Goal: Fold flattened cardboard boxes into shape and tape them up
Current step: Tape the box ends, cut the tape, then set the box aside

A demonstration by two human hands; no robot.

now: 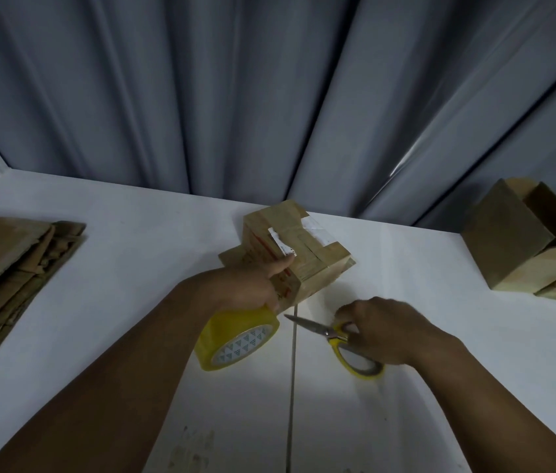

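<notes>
My left hand [252, 285] grips the box [307, 247]; my right hand [382, 326] holds the scissors [309, 325]. Taping step, I think. Next, cut the tape [235, 339] cleanly.

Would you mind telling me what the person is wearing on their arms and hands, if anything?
Nothing worn shows. The left forearm and right forearm are bare to the picture's edge, with no sleeve in view. The left hand and right hand have no gloves, and no watch, bracelet or ring is visible, though the right hand is slightly blurred.
</notes>
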